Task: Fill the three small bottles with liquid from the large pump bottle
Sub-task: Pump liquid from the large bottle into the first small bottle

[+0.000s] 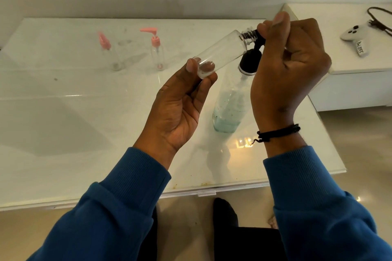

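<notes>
The left hand (180, 99) pinches the base of an uncapped small bottle (220, 53), tilted with its neck at the black pump (253, 48), which the curled right hand (290, 65) presses. The big bottle (231, 104) stands on a glossy white table (84, 112); beyond it, left, stand two pink-topped bottles (157, 48); right of it, a white controller (354, 33).

Clear small bottle (220, 53) tilted at pump bottle's (230, 104) nozzle, seemingly empty.
</notes>
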A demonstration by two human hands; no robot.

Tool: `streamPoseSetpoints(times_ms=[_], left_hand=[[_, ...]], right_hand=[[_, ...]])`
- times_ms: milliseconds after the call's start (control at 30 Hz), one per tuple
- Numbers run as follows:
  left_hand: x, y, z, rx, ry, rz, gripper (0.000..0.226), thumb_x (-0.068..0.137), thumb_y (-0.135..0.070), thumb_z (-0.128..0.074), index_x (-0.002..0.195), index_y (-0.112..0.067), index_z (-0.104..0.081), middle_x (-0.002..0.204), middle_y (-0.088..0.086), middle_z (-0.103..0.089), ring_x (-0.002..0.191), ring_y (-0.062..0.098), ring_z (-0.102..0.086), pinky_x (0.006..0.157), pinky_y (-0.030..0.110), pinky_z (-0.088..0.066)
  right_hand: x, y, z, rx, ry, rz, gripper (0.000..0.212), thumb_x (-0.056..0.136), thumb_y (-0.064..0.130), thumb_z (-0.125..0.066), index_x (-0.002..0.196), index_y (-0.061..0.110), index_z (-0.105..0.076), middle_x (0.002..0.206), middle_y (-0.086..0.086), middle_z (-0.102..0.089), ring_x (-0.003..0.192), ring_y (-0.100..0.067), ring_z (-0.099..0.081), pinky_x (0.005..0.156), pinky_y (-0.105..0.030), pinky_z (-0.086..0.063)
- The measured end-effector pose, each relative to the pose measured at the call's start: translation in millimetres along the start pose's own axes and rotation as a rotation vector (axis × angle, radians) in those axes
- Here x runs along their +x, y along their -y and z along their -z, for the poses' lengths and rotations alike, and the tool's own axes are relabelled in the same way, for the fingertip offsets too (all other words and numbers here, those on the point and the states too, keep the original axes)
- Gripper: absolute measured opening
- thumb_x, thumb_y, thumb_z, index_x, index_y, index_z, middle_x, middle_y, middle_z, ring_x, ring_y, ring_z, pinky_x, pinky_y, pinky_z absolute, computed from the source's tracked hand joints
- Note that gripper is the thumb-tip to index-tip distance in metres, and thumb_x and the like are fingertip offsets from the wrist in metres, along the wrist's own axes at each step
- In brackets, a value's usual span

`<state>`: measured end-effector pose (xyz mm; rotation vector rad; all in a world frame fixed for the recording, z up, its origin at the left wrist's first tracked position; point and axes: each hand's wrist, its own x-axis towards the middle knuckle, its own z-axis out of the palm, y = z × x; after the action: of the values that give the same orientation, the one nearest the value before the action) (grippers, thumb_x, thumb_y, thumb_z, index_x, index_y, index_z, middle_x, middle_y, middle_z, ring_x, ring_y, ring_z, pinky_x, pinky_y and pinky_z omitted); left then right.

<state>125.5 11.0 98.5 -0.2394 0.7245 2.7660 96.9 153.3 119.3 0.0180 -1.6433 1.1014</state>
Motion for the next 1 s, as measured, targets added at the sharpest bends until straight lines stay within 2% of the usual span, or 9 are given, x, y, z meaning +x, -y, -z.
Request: streamPoseSetpoints(times_ms=[167, 300, 467, 600, 767, 900, 1000], left_hand=[[-0.4, -0.1, -0.6, 0.002, -0.005, 0.002, 0.043, 0.062, -0.022, -0.078, 0.101, -0.007, -0.071, 0.106, 0.014, -0.074, 0.087, 0.021, -0.074, 0.067, 0.021, -0.059], [-1.4, 1.0, -1.1, -0.001, -0.014, 0.012, 0.037, 0.069, -0.02, -0.073, 0.103, -0.007, -0.07, 0.105, 0.013, -0.074, 0.088, 0.021, -0.074, 0.067, 0.021, -0.059], [-2.1, 1.7, -1.1, -0.006, -0.018, 0.017, 0.036, 0.07, -0.02, -0.071, 0.104, -0.006, -0.069, 0.105, 0.014, -0.074, 0.086, 0.021, -0.074, 0.066, 0.021, -0.059], [-0.9, 1.3, -1.5, -0.006, -0.008, 0.003, 0.04, 0.066, -0.02, -0.074, 0.104, -0.006, -0.07, 0.105, 0.014, -0.075, 0.086, 0.021, -0.075, 0.066, 0.022, -0.059], [-0.4, 2.0, -0.1, -0.014, 0.0, 0.002, 0.045, 0.063, -0.02, -0.077, 0.105, -0.005, -0.069, 0.105, 0.014, -0.074, 0.087, 0.021, -0.074, 0.067, 0.022, -0.059], [-0.6, 2.6, 0.9, -0.029, -0.006, 0.007, 0.042, 0.067, -0.019, -0.075, 0.106, -0.004, -0.069, 0.104, 0.014, -0.074, 0.088, 0.021, -0.074, 0.067, 0.022, -0.059], [-0.7, 2.2, 1.3, -0.032, -0.008, 0.013, 0.042, 0.066, -0.019, -0.075, 0.105, -0.005, -0.069, 0.105, 0.014, -0.074, 0.087, 0.021, -0.074, 0.067, 0.022, -0.059]], right_hand=[[-2.2, 1.0, 0.7, -0.012, -0.006, -0.011, 0.031, 0.099, 0.012, -0.06, 0.074, 0.0, -0.074, 0.071, -0.009, -0.062, 0.067, 0.002, -0.056, 0.06, -0.017, -0.045], [-6.7, -1.5, 1.9, -0.013, -0.022, 0.0, 0.029, 0.099, 0.01, -0.059, 0.077, 0.001, -0.075, 0.073, -0.008, -0.063, 0.068, -0.01, -0.059, 0.063, -0.027, -0.05], [-7.2, -1.5, 2.2, -0.01, -0.013, -0.011, 0.029, 0.1, 0.01, -0.059, 0.078, 0.002, -0.076, 0.074, -0.005, -0.062, 0.07, -0.009, -0.058, 0.063, -0.025, -0.049], [-0.9, -0.9, 1.4, -0.014, 0.003, -0.012, 0.029, 0.099, 0.012, -0.059, 0.077, 0.003, -0.076, 0.072, -0.011, -0.065, 0.07, 0.0, -0.057, 0.063, -0.021, -0.048], [0.5, -2.1, 1.5, -0.014, 0.005, 0.002, 0.03, 0.099, 0.01, -0.059, 0.076, 0.003, -0.076, 0.071, -0.011, -0.065, 0.069, 0.003, -0.057, 0.064, -0.02, -0.048], [-5.0, -2.2, 1.1, -0.007, -0.013, -0.007, 0.031, 0.099, 0.009, -0.059, 0.074, -0.001, -0.074, 0.071, -0.01, -0.062, 0.07, 0.001, -0.057, 0.063, -0.021, -0.048], [-7.3, -2.3, 0.9, -0.002, -0.017, -0.002, 0.03, 0.099, 0.01, -0.059, 0.076, 0.0, -0.074, 0.073, -0.004, -0.06, 0.07, -0.008, -0.058, 0.061, -0.027, -0.051]])
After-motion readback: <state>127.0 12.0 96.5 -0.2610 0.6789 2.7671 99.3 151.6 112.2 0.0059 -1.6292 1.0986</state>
